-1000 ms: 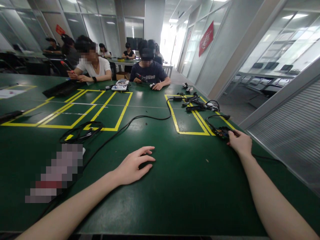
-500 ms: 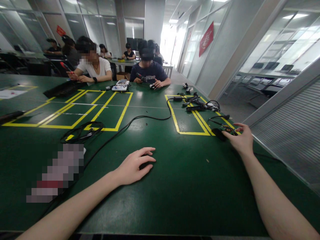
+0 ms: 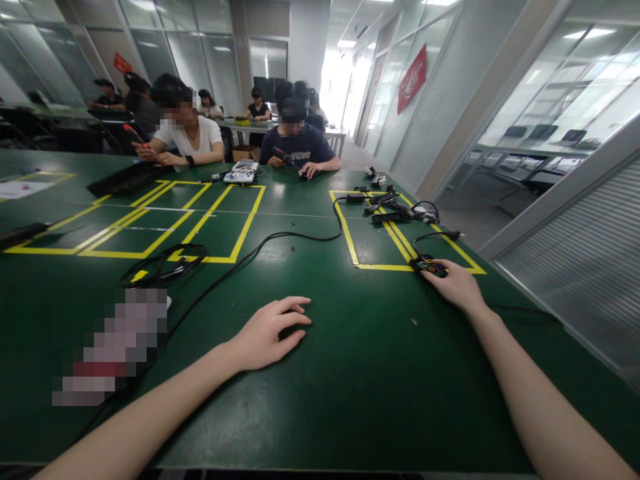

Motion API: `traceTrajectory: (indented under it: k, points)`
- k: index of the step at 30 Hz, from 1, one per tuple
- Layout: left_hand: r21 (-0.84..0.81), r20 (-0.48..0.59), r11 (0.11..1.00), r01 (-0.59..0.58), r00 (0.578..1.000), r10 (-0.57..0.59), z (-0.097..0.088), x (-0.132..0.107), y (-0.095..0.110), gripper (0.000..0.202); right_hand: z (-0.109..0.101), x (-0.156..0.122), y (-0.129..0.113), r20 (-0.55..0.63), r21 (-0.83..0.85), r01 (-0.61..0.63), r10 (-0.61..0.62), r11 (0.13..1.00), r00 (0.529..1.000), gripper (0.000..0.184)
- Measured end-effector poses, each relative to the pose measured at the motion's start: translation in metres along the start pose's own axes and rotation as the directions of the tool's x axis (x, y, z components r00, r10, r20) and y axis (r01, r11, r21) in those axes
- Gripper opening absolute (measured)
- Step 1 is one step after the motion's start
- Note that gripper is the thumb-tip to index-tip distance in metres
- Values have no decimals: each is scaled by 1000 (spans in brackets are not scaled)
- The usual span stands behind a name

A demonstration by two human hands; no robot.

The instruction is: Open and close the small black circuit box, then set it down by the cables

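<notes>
My left hand (image 3: 267, 333) lies flat on the green table (image 3: 350, 373), fingers stretched out, holding nothing. My right hand (image 3: 455, 285) reaches toward the right side of the table and grips a small black corded device (image 3: 428, 266) with coloured buttons. The device sits on the yellow tape line at the near corner of a marked rectangle (image 3: 360, 257). Its black cord (image 3: 433, 235) loops away behind it.
A pile of black cables and adapters (image 3: 395, 207) lies farther back on the right. A long black cable (image 3: 260, 250) crosses the middle, and a coiled cable (image 3: 163, 263) sits at left. Two people sit across the table; others work behind them. A glass partition runs along the right.
My right hand took hold of the black device near the right edge and has drawn it leftward onto the yellow tape line. My left hand stayed still.
</notes>
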State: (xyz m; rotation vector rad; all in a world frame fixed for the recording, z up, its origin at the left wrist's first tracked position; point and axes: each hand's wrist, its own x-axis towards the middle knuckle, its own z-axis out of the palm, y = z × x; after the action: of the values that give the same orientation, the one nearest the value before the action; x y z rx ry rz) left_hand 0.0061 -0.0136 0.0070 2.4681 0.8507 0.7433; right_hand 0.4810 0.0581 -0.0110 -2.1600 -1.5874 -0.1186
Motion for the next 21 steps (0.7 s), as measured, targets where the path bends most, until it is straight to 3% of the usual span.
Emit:
traceTrajectory:
  k: [3,5,7,9,11,13,15,16,18,21]
  points:
    - [2,2,1000,2,1000,-2,0,0,1,19,1,-14,-40,96,30,70,-73,997,993,43]
    - [4,6,1000,-1,1000,1,-1,1,1,20,4,-29,-70,121,96,192,-203,977,972,40]
    - [1,1,1000,-10,1000,10,-2,1,2,22,4,-48,-101,118,196,366,-392,910,912,34]
    - [-4,-23,1000,-25,999,25,-3,2,4,30,2,-72,-130,125,330,534,-597,778,793,31]
    - [-1,-60,999,-43,997,43,-4,3,7,41,-3,-97,-156,166,451,640,-763,622,624,31]
    - [13,-75,998,-67,995,68,-5,3,10,41,-9,-118,-175,192,541,684,-864,488,465,33]
    - [15,-35,996,-87,996,87,-5,4,12,30,-13,-132,-186,207,589,697,-911,408,357,31]
    - [12,-11,996,-87,996,87,-4,4,13,27,-13,-136,-189,208,601,698,-920,389,333,32]
    - [6,30,997,-76,997,75,-4,4,13,31,-13,-139,-189,202,610,694,-921,383,332,35]
    - [-3,61,999,-51,997,51,-3,4,11,52,-9,-135,-185,191,614,663,-896,428,401,34]
